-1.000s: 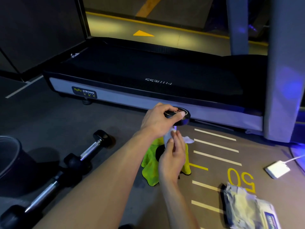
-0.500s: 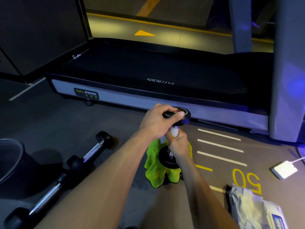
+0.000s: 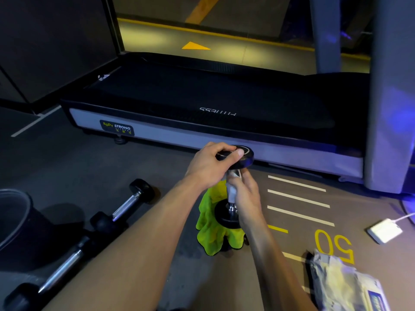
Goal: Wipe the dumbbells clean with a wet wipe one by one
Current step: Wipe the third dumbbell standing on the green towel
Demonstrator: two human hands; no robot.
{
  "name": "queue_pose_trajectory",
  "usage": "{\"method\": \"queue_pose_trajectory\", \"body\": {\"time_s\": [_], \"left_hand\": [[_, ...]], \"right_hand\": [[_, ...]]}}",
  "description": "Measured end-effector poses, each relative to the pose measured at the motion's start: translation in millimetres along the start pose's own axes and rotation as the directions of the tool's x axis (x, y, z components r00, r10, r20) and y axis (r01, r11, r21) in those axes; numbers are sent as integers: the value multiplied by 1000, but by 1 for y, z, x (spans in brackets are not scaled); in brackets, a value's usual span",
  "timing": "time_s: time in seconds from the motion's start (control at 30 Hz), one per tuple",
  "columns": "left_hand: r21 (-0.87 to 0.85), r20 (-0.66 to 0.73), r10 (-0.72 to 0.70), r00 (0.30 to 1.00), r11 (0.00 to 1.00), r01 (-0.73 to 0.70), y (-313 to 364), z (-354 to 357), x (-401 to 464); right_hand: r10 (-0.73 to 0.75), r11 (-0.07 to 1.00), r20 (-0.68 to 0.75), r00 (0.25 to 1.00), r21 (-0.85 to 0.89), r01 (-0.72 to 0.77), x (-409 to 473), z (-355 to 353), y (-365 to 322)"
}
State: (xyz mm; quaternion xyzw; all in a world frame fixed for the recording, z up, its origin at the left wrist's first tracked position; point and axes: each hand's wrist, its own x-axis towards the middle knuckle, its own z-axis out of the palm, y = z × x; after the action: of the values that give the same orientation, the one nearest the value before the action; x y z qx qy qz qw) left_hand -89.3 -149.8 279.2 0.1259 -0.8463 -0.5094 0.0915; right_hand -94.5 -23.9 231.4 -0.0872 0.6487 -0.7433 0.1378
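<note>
A black dumbbell [image 3: 226, 217] with a chrome handle stands upright on a yellow-green cloth [image 3: 212, 234] on the floor. My left hand [image 3: 210, 163] grips its top head from above. My right hand [image 3: 246, 194] is curled round the handle with a white wet wipe [image 3: 231, 190] wrapped between palm and metal. Two more black dumbbells lie on the floor at the left, one [image 3: 129, 204] farther off and one [image 3: 56, 274] nearer to me.
A treadmill [image 3: 202, 90] runs across the back, its grey upright at the right. A dark bin [image 3: 13, 223] stands at the far left. A wet-wipe pack [image 3: 345, 286] lies at lower right, with a white adapter [image 3: 385, 231] and cable beyond it.
My right hand has closed round the handle with the wipe and slid up and down along it. My left hand has kept its hold on the top head.
</note>
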Motion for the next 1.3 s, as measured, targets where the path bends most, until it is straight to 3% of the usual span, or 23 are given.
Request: {"method": "queue_pose_trajectory", "body": {"time_s": [0.3,0.4,0.5,0.63,0.73,0.83,0.93,1.0,1.13,1.23,1.3], "left_hand": [[19,6,10,1000,1000,-10,-3,-2,2],[9,-1,11,1000,1000,-11,-3,0,3],[9,-17,2,1000,1000,-2,-2,-1,3],[-11,6,12,1000,1000,-12,-3,-3,1],[-23,0,8,1000,1000,-8,-3,-2,2],[-41,-11,7,1000,999,-8,-3,-3,3],[-39,14,9,1000,999,-9,-2,0,2],[-20,10,18,1000,1000,-18,-2,3,3],[-33,-17,21,1000,999,-21,0,7,6],[-44,-17,54,998,998,-54,3,17,5],[-35,-15,58,998,998,-58,4,20,7]], "right_hand": [[38,983,-19,999,179,-34,-30,4,5],[-18,998,17,1000,-66,19,-23,0,20],[-159,896,80,984,-407,178,-11,-1,35],[-218,816,21,976,-544,195,8,-2,38],[-120,875,-6,993,-472,103,20,-4,29],[58,970,-109,992,-228,-82,29,-3,14],[223,961,-151,963,-130,-243,38,-1,-1],[164,966,-190,968,-169,-197,38,1,4],[-211,922,-274,938,-374,98,19,17,40],[-308,853,-342,888,-514,97,18,24,49],[-332,841,-284,899,-521,146,22,12,47]]}}
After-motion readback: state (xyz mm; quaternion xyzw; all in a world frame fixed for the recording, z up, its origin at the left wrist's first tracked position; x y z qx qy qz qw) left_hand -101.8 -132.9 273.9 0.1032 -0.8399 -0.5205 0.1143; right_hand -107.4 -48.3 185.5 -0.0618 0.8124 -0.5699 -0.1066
